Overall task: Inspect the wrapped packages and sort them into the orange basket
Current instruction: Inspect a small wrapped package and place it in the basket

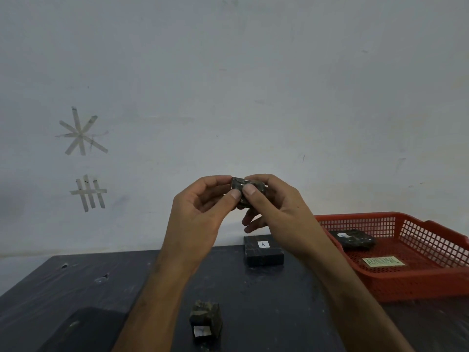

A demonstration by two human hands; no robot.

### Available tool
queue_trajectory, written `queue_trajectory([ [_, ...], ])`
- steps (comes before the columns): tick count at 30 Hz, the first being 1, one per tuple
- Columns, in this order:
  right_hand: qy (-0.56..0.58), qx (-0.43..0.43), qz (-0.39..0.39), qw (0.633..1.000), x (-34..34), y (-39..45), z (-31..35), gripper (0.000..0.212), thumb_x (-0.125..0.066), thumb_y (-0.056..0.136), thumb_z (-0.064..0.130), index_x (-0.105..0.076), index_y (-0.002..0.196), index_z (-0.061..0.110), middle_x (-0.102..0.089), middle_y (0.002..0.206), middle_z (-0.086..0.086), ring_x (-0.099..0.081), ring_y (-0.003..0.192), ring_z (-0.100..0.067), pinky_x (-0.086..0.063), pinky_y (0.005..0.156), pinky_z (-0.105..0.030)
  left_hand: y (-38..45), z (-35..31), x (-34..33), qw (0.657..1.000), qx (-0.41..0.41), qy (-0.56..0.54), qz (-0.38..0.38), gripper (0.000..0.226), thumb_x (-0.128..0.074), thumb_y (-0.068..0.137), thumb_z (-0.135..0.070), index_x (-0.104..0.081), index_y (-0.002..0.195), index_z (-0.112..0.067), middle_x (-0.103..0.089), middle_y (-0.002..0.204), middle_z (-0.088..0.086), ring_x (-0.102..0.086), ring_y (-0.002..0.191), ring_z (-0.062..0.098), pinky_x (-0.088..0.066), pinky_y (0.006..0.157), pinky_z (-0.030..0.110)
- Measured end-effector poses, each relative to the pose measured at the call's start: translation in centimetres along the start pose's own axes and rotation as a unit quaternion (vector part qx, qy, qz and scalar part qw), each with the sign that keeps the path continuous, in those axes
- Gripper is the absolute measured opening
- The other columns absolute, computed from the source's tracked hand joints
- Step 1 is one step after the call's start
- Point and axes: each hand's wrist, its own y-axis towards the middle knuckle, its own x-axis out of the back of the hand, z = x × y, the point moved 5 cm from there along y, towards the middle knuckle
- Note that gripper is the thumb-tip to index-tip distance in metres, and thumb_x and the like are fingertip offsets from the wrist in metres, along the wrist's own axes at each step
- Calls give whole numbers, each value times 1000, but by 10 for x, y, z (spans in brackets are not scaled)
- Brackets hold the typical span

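Note:
A small dark wrapped package is held up in front of the wall, well above the table. My left hand pinches its left side between thumb and fingers. My right hand grips its right side, thumb on the front face. The orange basket stands on the table at the right, with one dark wrapped package lying in its far part and a green label on its floor. Another small wrapped package sits on the table near me, between my forearms.
A flat dark block with a white "A" sticker lies at the table's far edge, below my hands. A large dark box sits at the near left. The dark table meets a pale wall with tape marks.

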Motion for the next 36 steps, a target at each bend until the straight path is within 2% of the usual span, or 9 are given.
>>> queue_trajectory([
  [3, -14, 14, -28, 999, -1, 1, -5, 16, -61, 106, 19, -71, 116, 12, -78, 89, -5, -76, 73, -23, -66, 70, -35, -3, 2, -3, 999, -12, 26, -46, 17, -76, 92, -6, -77, 106, -16, -83, 94, -1, -80, 88, 13, -63, 81, 24],
  [8, -32, 34, -71, 996, -6, -1, -10, 15, -61, 106, 15, -74, 112, 9, -79, 82, -8, -75, 68, -25, -64, 66, -34, -8, 5, -11, 994, -30, 53, -95, 14, -73, 93, -4, -77, 103, -14, -81, 88, 0, -78, 79, 11, -60, 70, 17],
  [12, -45, 33, -71, 996, -4, 0, -9, 14, -65, 104, 18, -74, 112, 13, -79, 87, -4, -77, 72, -23, -66, 71, -37, -5, 6, -7, 996, -16, 53, -73, 16, -70, 97, -6, -76, 107, -16, -83, 93, -2, -80, 86, 10, -63, 78, 20],
  [18, -7, 21, 23, 999, 4, 0, -1, 22, -66, 102, 27, -77, 117, 15, -79, 99, 3, -75, 85, -19, -66, 80, -40, 1, 12, -8, 999, 42, 8, -6, 25, -52, 109, -13, -75, 116, -18, -83, 105, -3, -78, 103, 12, -58, 98, 30],
  [20, 8, 17, 24, 1000, 5, -1, -1, 22, -69, 100, 28, -75, 115, 13, -79, 103, 0, -77, 93, -23, -65, 82, -39, 2, 13, -9, 999, 45, 13, 12, 28, -49, 110, -13, -76, 115, -19, -81, 107, -3, -76, 106, 15, -59, 98, 33],
  [23, 45, 0, 22, 999, 5, -1, -4, 37, -71, 90, 37, -69, 113, 8, -80, 105, -5, -79, 99, -24, -65, 86, -39, 4, 16, -6, 998, 46, 36, 11, 29, -53, 108, -15, -79, 111, -26, -81, 104, -7, -73, 101, 15, -55, 84, 29],
  [28, 43, -5, 15, 999, 5, 2, -7, 54, -69, 86, 41, -63, 131, 12, -78, 115, -9, -79, 102, -24, -65, 87, -37, 5, 15, -3, 998, 54, 2, 43, 35, -49, 109, -23, -84, 104, -21, -81, 100, 4, -70, 92, 18, -53, 83, 37],
  [32, 17, 41, 13, 999, 1, 2, -5, 30, -68, 100, 27, -72, 125, 11, -78, 110, -9, -76, 103, -28, -65, 87, -42, 0, 8, -12, 997, 18, 27, 65, 38, -59, 100, -46, -82, 107, -17, -82, 103, 3, -76, 100, 19, -60, 92, 38],
  [36, -37, 93, -23, 995, -6, -2, -2, 18, -61, 106, 13, -76, 114, 8, -77, 97, -5, -74, 90, -20, -64, 84, -44, -5, 2, -13, 999, -23, 42, 9, 19, -68, 97, -32, -82, 102, -20, -83, 94, -2, -79, 93, 14, -62, 89, 30],
])
